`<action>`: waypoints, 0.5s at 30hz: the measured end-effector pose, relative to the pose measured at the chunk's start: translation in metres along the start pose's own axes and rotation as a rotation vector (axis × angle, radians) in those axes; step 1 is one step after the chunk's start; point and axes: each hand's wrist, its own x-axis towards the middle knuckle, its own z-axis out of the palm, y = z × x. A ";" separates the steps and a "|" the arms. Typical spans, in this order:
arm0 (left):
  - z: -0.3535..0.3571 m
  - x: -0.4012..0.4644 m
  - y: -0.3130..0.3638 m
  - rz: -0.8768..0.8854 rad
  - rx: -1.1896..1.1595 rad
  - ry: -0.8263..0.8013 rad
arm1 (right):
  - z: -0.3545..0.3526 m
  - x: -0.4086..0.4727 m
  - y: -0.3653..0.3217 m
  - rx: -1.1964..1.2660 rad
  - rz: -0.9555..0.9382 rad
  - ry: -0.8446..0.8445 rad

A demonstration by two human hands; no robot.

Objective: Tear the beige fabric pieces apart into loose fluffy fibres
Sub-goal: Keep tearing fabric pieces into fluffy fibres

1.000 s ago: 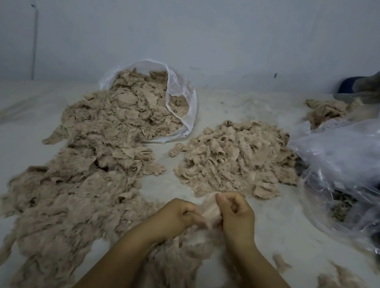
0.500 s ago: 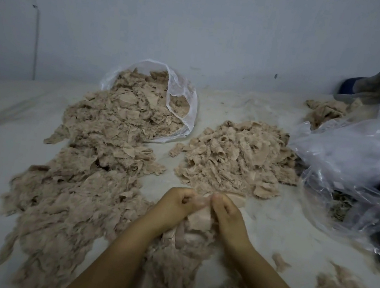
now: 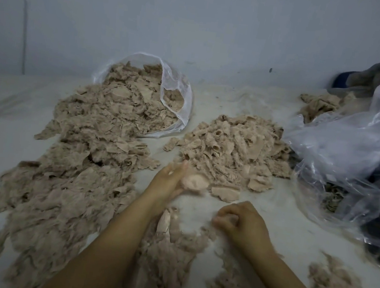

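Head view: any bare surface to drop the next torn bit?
Bare strip between right hand and clear bag; also far left, beside the big fluff heap. Crowded around left hand and the scrap pile.

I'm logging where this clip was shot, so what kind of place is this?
Probably an informal textile-scrap workspace, on a floor or low platform by a bare wall. Heaps of beige scraps, a clear bag spilling more, and torn fluff suggest hand recycling of fabric.

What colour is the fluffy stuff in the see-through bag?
Beige fabric scraps, seen in the head view.
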 end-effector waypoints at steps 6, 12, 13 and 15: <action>-0.014 -0.025 -0.018 0.095 0.785 -0.491 | 0.024 -0.003 -0.010 -0.144 -0.158 -0.172; -0.037 -0.032 -0.016 0.207 0.979 -0.481 | 0.012 -0.003 0.000 0.202 0.020 -0.077; -0.037 -0.033 -0.014 0.210 0.975 -0.490 | 0.012 -0.003 -0.001 0.237 0.016 -0.087; -0.034 -0.034 -0.012 0.180 0.895 -0.523 | 0.013 -0.005 -0.004 0.379 0.024 -0.107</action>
